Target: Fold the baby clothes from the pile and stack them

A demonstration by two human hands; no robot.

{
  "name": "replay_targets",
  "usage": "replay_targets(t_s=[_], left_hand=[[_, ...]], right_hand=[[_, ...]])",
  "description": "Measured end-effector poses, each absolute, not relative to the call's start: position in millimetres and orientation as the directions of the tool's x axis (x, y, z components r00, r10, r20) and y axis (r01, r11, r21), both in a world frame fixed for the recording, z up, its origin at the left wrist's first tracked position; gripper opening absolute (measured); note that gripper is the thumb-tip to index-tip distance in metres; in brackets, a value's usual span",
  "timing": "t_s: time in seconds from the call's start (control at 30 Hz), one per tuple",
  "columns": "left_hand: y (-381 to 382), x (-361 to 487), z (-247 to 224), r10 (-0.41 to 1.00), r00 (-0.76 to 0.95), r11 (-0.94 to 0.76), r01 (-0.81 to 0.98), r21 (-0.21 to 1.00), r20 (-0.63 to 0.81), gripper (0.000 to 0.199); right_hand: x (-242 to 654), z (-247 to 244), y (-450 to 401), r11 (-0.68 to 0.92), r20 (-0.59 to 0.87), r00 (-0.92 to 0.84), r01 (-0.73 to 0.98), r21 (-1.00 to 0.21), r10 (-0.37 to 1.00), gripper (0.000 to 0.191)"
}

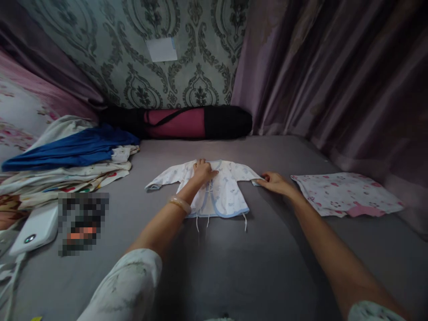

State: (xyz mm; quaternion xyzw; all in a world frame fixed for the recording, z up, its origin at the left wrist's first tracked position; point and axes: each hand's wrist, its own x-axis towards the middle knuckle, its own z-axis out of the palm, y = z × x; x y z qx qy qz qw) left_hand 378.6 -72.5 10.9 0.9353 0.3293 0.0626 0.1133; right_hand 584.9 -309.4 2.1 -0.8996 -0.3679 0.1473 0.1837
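A small white baby shirt [230,189] with blue trim, a faint print and thin ties lies spread flat on the grey sheet [234,267]. Its sleeves reach out to both sides and its ties hang below the hem. My left hand [202,169] rests on the upper chest of the shirt, fingers apart and palm down. At the cuff of the sleeve on the right, my right hand [274,183] pinches the fabric between thumb and fingers. A pale bangle circles my left wrist.
Folded white cloth with red print [347,194] lies to the right. On the left sits a pile of clothes with a blue garment [76,147] on top, near a white power bank [35,229] with a cable. A black and red long bag [180,122] lies against the wall.
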Motion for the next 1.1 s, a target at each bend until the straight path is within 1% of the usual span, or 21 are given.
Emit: replay_targets(t_s=[0.07, 0.13, 0.23, 0.27, 0.3, 0.37, 0.4, 0.43, 0.47, 0.5, 0.57, 0.67, 0.8, 0.87, 0.93, 1.0, 1.03, 1.1], left_hand=[[-75.7, 385.0, 8.6, 0.678, 0.735, -0.707, 0.653, 0.271, -0.003, 0.032], [-74.6, 389.0, 7.6, 0.696, 0.717, -0.676, 0.674, 0.298, -0.042, 0.028], [-68.9, 391.6, 9.5, 0.699, 0.71, -0.658, 0.685, 0.313, -0.087, 0.022], [-66.8, 391.6, 11.0, 0.696, 0.71, -0.656, 0.688, 0.31, -0.104, 0.022], [-64.8, 391.1, 12.8, 0.691, 0.712, -0.656, 0.689, 0.308, -0.122, 0.021], [-61.5, 389.2, 16.7, 0.675, 0.722, -0.661, 0.684, 0.309, -0.154, 0.02], [-60.3, 388.0, 18.4, 0.667, 0.727, -0.664, 0.679, 0.313, -0.163, 0.019], [-59.5, 386.9, 19.9, 0.662, 0.73, -0.665, 0.677, 0.317, -0.17, 0.018], [-58.9, 385.9, 21.1, 0.66, 0.731, -0.664, 0.676, 0.319, -0.174, 0.018], [-58.6, 385.1, 22.0, 0.658, 0.732, -0.665, 0.675, 0.32, -0.177, 0.017], [-58.5, 384.0, 23.2, 0.654, 0.734, -0.667, 0.673, 0.32, -0.182, 0.015], [-57.7, 382.8, 24.5, 0.646, 0.739, -0.677, 0.67, 0.306, -0.188, 0.013], [-58.0, 381.3, 25.8, 0.632, 0.752, -0.697, 0.658, 0.287, -0.188, 0.013], [-62.9, 381.8, 26.0, 0.638, 0.751, -0.7, 0.658, 0.276, -0.17, 0.019], [-73.1, 383.5, 25.7, 0.624, 0.777, -0.741, 0.621, 0.255, -0.083, 0.032], [-87.7, 385.9, 25.1, 0.543, 0.84, -0.819, 0.524, 0.233, 0.021, 0.041], [-95.7, 387.0, 24.6, 0.48, 0.876, -0.86, 0.459, 0.224, 0.052, 0.041], [-110.8, 388.1, 23.1, 0.36, 0.932, -0.913, 0.344, 0.219, 0.034, 0.037]], right_hand=[[579.2, 4.9, -304.4, -0.643, -0.154, 0.651, 0.632, -0.432, 0.743, 0.036], [575.9, 8.6, -300.6, -0.617, -0.14, 0.624, 0.666, -0.418, 0.769, 0.03], [573.8, 17.6, -301.5, -0.587, -0.094, 0.596, 0.732, -0.345, 0.798, 0.026], [573.4, 21.6, -303.4, -0.568, -0.048, 0.581, 0.77, -0.291, 0.813, 0.026], [573.2, 25.7, -305.9, -0.546, 0.02, 0.562, 0.811, -0.21, 0.827, 0.026], [573.5, 32.7, -311.1, -0.5, 0.17, 0.491, 0.866, 0.01, 0.854, 0.028], [574.3, 34.8, -313.4, -0.474, 0.218, 0.442, 0.872, 0.124, 0.87, 0.03], [575.6, 35.6, -315.2, -0.444, 0.236, 0.394, 0.869, 0.221, 0.888, 0.031], [577.4, 35.1, -316.5, -0.404, 0.226, 0.348, 0.867, 0.292, 0.91, 0.032], [579.6, 33.3, -317.2, -0.36, 0.199, 0.308, 0.869, 0.34, 0.93, 0.031], [584.5, 26.9, -317.7, -0.282, 0.14, 0.247, 0.877, 0.39, 0.959, 0.03], [589.9, 17.1, -317.8, -0.247, 0.104, 0.224, 0.883, 0.399, 0.969, 0.03], [589.3, 17.1, -318.5, -0.319, 0.049, 0.323, 0.883, 0.345, 0.945, 0.032], [584.6, 22.7, -315.3, -0.367, 0.008, 0.385, 0.873, 0.321, 0.923, 0.033], [576.2, 28.5, -306.5, -0.423, 0.019, 0.436, 0.858, 0.292, 0.9, 0.033], [564.3, 31.6, -291.3, -0.48, 0.079, 0.476, 0.847, 0.227, 0.876, 0.036], [557.3, 31.4, -281.7, -0.496, 0.107, 0.484, 0.851, 0.175, 0.868, 0.037], [542.6, 26.8, -261.2, -0.464, 0.123, 0.456, 0.885, 0.043, 0.881, 0.04]])
